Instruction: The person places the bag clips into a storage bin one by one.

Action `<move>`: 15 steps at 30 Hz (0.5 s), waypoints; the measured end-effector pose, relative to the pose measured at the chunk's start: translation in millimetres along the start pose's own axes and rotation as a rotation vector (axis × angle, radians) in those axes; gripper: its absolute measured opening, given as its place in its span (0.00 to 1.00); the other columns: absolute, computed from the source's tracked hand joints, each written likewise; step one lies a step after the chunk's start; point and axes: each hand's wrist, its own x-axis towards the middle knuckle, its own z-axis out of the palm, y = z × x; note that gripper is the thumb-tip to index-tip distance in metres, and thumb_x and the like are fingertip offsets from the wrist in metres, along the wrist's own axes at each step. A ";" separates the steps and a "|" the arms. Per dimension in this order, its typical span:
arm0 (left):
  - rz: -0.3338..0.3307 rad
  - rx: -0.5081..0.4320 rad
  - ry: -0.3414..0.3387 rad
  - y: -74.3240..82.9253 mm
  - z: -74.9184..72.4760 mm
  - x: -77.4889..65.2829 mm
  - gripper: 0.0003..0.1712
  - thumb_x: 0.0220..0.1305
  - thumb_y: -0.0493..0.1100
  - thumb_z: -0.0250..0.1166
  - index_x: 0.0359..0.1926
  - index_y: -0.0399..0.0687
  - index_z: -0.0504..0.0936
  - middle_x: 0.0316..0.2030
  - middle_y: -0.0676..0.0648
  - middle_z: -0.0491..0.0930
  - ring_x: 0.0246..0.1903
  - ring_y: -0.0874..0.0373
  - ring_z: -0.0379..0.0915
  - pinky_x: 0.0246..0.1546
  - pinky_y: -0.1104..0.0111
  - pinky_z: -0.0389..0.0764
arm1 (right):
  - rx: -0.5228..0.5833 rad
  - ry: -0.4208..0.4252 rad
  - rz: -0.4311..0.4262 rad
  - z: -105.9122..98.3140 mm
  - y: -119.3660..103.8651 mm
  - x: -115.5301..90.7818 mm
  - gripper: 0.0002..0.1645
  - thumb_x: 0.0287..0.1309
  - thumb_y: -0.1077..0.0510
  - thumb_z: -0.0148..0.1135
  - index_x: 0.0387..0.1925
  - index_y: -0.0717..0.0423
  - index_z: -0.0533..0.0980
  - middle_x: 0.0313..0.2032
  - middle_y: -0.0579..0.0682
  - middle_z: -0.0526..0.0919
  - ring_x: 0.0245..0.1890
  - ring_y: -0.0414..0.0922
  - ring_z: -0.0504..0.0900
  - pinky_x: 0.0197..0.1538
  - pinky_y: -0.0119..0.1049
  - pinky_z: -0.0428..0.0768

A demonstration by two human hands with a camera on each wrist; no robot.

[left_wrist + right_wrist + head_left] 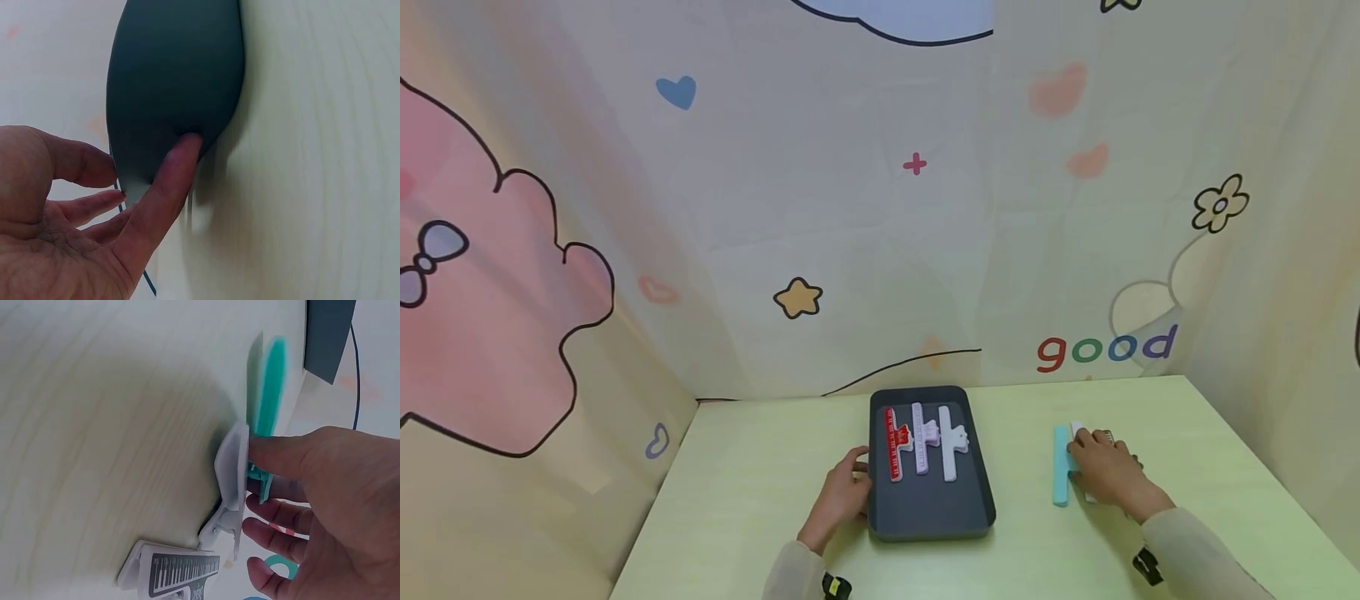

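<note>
On the table, a dark grey tray (932, 517) holds a red clip (892, 446), a lilac clip (919, 442) and a white clip (947, 446). My left hand (838, 496) is at the tray's left side, its fingertips touching the outer wall (175, 75). To the right of the tray, my right hand (1108, 471) pinches the small handle of a teal clip (1061, 467) between thumb and fingers. Close beside it lies another white clip (232, 469), partly under the hand in the head view. A white clip with a black pattern (184, 575) is farther right.
The pale wooden table (737, 467) reaches back to a printed curtain (850, 208) with hearts, stars and the word "good". A stretch of tabletop separates the tray from the loose clips.
</note>
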 end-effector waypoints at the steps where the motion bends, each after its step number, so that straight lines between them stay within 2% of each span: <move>1: 0.006 0.008 0.005 0.6 -0.1 0.1 0.29 0.67 0.37 0.55 0.69 0.43 0.65 0.56 0.34 0.77 0.45 0.49 0.79 0.29 0.61 0.85 | 0.002 0.001 -0.001 -0.3 0.3 0.1 0.24 0.54 0.55 0.70 0.49 0.65 0.76 0.49 0.62 0.75 0.50 0.62 0.73 0.45 0.63 0.75; 4: 0.018 0.008 0.008 1.1 -0.4 0.8 0.30 0.66 0.36 0.54 0.69 0.42 0.65 0.55 0.34 0.77 0.44 0.49 0.80 0.29 0.61 0.85 | 0.009 0.007 0.001 -1.2 0.5 -0.1 0.24 0.55 0.55 0.69 0.50 0.65 0.76 0.49 0.62 0.75 0.50 0.62 0.73 0.46 0.63 0.76; 8: 0.009 -0.026 -0.002 2.3 -1.3 0.9 0.30 0.66 0.36 0.53 0.70 0.44 0.65 0.56 0.33 0.76 0.41 0.49 0.80 0.20 0.61 0.84 | 0.011 0.029 -0.007 -2.0 0.2 0.6 0.24 0.56 0.54 0.68 0.50 0.65 0.76 0.48 0.61 0.75 0.49 0.61 0.74 0.45 0.62 0.76; 15: 0.028 -0.014 0.004 2.4 -1.8 -0.7 0.30 0.65 0.35 0.54 0.69 0.42 0.65 0.54 0.33 0.77 0.43 0.48 0.79 0.22 0.61 0.84 | 0.038 0.073 -0.012 -1.5 -2.8 -0.7 0.24 0.57 0.55 0.67 0.51 0.63 0.75 0.47 0.59 0.77 0.49 0.60 0.75 0.45 0.62 0.77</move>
